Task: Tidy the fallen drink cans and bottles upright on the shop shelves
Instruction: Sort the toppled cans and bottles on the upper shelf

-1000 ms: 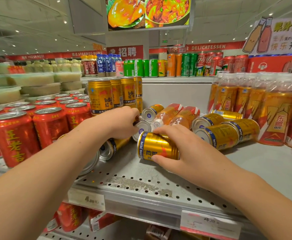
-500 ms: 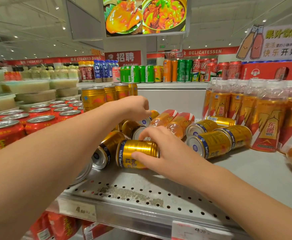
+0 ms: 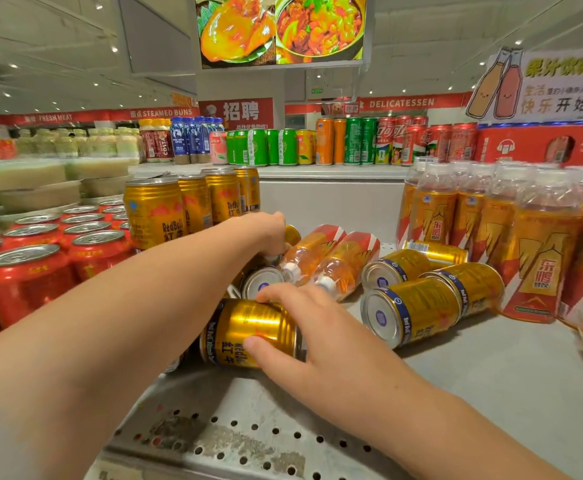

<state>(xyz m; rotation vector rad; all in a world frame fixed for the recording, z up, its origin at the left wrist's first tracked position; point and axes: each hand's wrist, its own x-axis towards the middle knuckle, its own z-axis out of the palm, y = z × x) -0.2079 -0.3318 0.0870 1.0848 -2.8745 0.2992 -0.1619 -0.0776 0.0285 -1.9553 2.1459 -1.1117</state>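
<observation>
Several gold Red Bull cans lie on their sides on the grey shelf (image 3: 490, 393). My right hand (image 3: 303, 327) grips one fallen gold can (image 3: 248, 334) near the front, thumb and fingers curled round it. Further back, my left hand (image 3: 269, 233) curls over another fallen gold can (image 3: 291, 234), mostly hidden beneath it. Two orange bottles (image 3: 317, 261) lie flat between the hands and a cluster of fallen gold cans (image 3: 418, 306) on the right. Upright gold cans (image 3: 155, 213) stand behind my left arm.
Red cans (image 3: 30, 268) stand upright at the left. Upright orange bottles (image 3: 539, 244) line the right side. A raised back ledge (image 3: 328, 171) carries soda cans and bottles. The shelf's perforated front edge (image 3: 248, 441) is close to me.
My right hand has kept its grip on the front gold can, which now lies slightly turned. My left hand has reached further back among the fallen cans. The camera moved closer.
</observation>
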